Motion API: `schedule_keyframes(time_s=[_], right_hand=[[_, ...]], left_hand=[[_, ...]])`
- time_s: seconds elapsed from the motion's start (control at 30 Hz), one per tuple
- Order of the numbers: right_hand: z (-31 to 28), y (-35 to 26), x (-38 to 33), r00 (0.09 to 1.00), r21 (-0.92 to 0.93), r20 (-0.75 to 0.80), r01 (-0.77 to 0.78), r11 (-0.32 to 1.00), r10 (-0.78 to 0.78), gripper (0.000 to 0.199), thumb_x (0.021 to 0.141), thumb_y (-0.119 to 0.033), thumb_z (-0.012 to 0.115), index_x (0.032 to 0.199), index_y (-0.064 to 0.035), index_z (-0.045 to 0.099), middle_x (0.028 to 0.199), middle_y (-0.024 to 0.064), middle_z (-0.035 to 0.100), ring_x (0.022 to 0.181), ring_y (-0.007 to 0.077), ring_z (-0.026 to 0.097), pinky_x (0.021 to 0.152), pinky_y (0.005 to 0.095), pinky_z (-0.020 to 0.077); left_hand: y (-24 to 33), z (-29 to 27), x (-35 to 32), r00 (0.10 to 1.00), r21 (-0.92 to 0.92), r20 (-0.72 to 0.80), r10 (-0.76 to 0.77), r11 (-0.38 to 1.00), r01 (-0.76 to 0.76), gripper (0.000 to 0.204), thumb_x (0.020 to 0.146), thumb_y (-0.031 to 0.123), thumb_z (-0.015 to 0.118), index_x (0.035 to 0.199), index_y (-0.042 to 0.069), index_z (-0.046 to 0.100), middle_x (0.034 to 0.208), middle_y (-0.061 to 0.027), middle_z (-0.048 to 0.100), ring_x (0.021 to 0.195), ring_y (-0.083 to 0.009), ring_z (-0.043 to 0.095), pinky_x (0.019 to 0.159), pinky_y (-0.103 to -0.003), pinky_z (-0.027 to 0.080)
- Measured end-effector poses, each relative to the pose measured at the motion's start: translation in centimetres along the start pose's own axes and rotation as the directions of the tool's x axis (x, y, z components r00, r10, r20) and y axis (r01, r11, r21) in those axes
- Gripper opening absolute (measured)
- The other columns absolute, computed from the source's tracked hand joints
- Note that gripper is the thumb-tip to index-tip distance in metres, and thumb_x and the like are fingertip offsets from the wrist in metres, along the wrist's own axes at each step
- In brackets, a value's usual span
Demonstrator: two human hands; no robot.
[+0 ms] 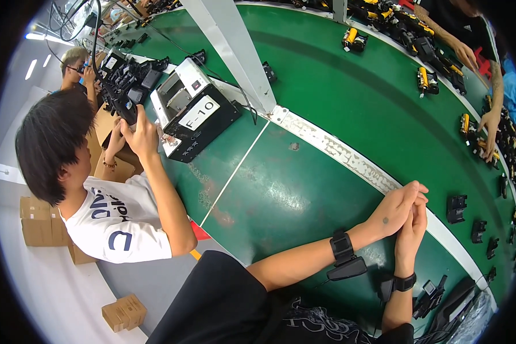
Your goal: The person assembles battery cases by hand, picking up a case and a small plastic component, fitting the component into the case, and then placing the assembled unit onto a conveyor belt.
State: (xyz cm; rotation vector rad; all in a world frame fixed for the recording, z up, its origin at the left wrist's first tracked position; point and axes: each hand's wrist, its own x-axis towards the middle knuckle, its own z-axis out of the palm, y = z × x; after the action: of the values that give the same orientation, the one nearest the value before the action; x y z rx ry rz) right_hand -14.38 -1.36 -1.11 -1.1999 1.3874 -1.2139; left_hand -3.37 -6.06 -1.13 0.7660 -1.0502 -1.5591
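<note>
My left hand (391, 212) and my right hand (410, 238) lie against each other over the white rail at the green table's edge. Their fingers look loosely stretched out, partly hidden by one another, and no object shows between them. A black strap with a dark box (347, 267) circles my left wrist; another strapped device (404, 282) is on my right wrist. Beside my right forearm, a black handheld device with an antenna (432, 296) lies on the table (286, 195).
A black-and-white machine (196, 114) stands by a white post (232, 51). At left, a person in a white shirt (120, 218) holds a black device (126, 109). Beyond the white rail (338, 150), a green belt (350, 97) carries black and yellow parts (427, 81); another person's hands (490, 129) reach there.
</note>
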Motion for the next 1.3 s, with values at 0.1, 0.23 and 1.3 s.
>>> schedule_keyframes(time_s=[0.1, 0.23, 1.3], right_hand=[[0.2, 0.1, 0.0, 1.000, -0.022, -0.011, 0.017, 1.000, -0.017, 0.023, 0.112, -0.009, 0.055, 0.131, -0.0005, 0.063, 0.115, 0.0028, 0.069, 0.105, 0.0104, 0.063, 0.094, 0.0261, 0.0479], [0.2, 0.0, 0.0, 1.000, -0.049, -0.010, 0.011, 0.999, -0.012, 0.024, 0.112, -0.009, 0.054, 0.132, 0.0001, 0.063, 0.116, 0.0037, 0.069, 0.105, 0.0110, 0.063, 0.095, 0.0266, 0.0482], [-0.2, 1.0, 0.2, 1.000, -0.155, 0.017, 0.019, 0.988, -0.016, 0.043, 0.112, -0.009, 0.053, 0.153, 0.0044, 0.052, 0.131, 0.0089, 0.067, 0.120, 0.0168, 0.064, 0.106, 0.0299, 0.0483]], left_hand=[[0.1, 0.0, 0.0, 1.000, 0.012, -0.003, 0.004, 1.000, -0.004, 0.064, 0.120, 0.045, 0.034, 0.122, -0.009, 0.067, 0.102, -0.0214, 0.078, 0.090, -0.0259, 0.074, 0.086, -0.038, 0.058], [0.4, -0.1, 0.1, 1.000, 0.037, 0.002, 0.006, 0.999, -0.006, 0.061, 0.120, 0.044, 0.036, 0.119, -0.008, 0.067, 0.100, -0.0203, 0.078, 0.089, -0.0261, 0.074, 0.085, -0.039, 0.058], [0.5, -0.5, 0.3, 0.998, 0.162, 0.023, -0.063, 0.985, 0.058, 0.043, 0.118, 0.032, 0.046, 0.109, -0.003, 0.069, 0.084, -0.0097, 0.072, 0.079, -0.0149, 0.067, 0.075, -0.034, 0.055]])
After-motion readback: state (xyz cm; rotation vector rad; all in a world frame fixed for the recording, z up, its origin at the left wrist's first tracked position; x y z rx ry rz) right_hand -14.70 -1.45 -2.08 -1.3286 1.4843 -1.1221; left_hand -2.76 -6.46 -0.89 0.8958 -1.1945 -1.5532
